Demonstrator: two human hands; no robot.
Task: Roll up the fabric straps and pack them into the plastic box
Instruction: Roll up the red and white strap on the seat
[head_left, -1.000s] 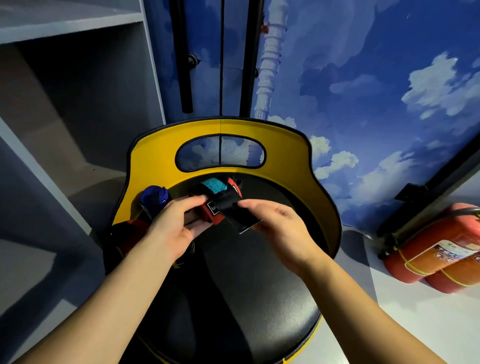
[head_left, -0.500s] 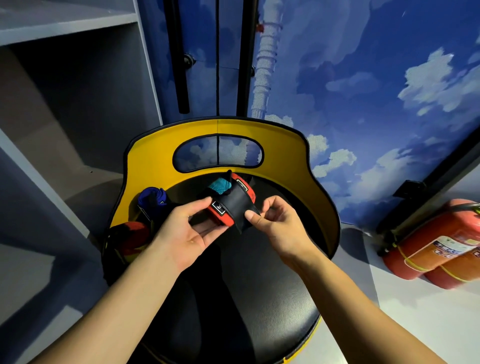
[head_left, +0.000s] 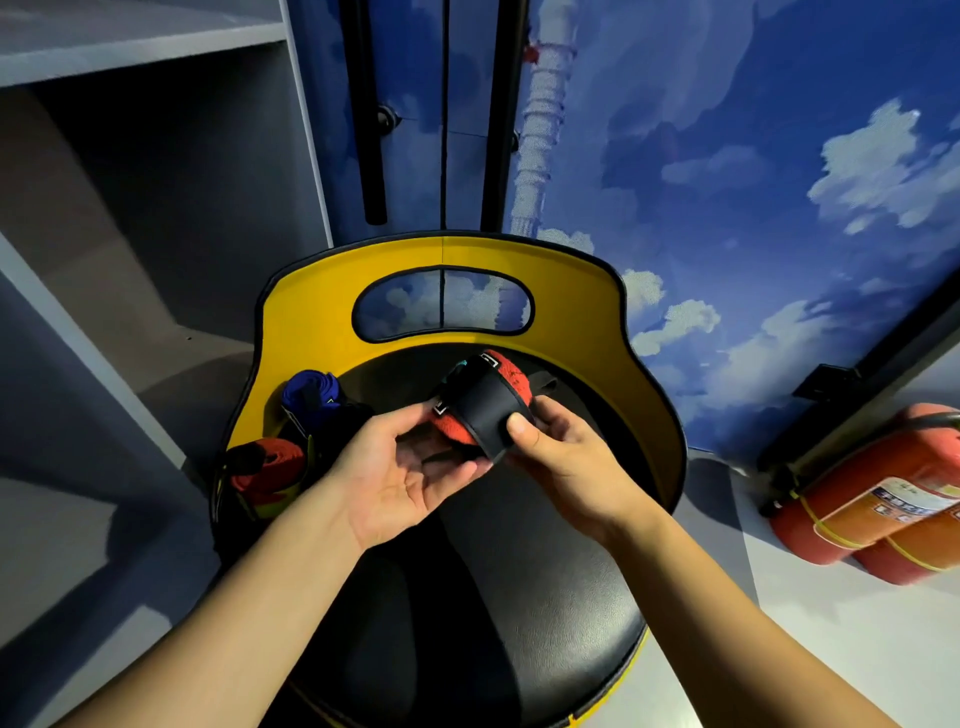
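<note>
While grey shelves (head_left: 145, 218) fill the left of the view, a dark box (head_left: 228, 499) is seen wedged at the left edge of the chair, and two rolled straps are seen in it: a blue roll (head_left: 310, 391) toward the back and a red roll (head_left: 270, 462) nearer the front. The yellow chair back (head_left: 311, 332) curves around a black seat (head_left: 498, 597). Above the seat, the left hand (head_left: 400, 478) is held palm up with its fingers loosely curled, and the underside of a red strap roll (head_left: 483, 405) is cradled on the fingertips. A black band is wrapped over that roll, and a patch of teal shows at its top. The band is pinched against the roll by the right hand (head_left: 566, 457), with the thumb pressed on its lower edge. At the far right, red fire extinguishers (head_left: 872, 493) lie on the floor against a wall painted with blue sky and clouds (head_left: 753, 182).
</note>
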